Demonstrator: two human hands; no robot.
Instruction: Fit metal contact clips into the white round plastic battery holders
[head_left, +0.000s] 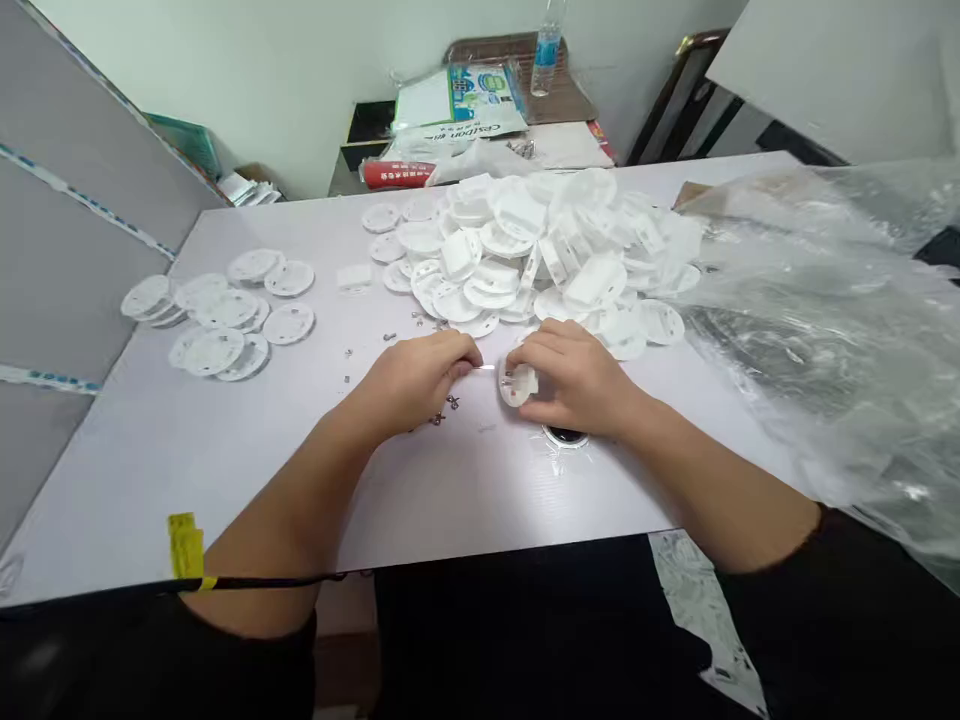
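Near the middle of the table, my left hand (416, 382) is closed in a pinch on a thin, shiny strip (486, 367) that points to the right. My right hand (577, 380) grips a white round plastic part (515, 384), tilted on its edge so its inner side faces left. The strip's tip is close to this part; I cannot tell whether they touch. Several small metal pieces (452, 402) lie beside and below my left fingers. Under my right hand is a dark round object (564, 436) with a pale rim, partly hidden.
A large heap of white plastic parts (517, 240) covers the back of the table (247, 450). Several white discs (225, 308) lie at the left. Clear plastic sheeting (840, 340) spreads over the right side. Behind stand a water bottle (548, 50) and a red package (397, 175).
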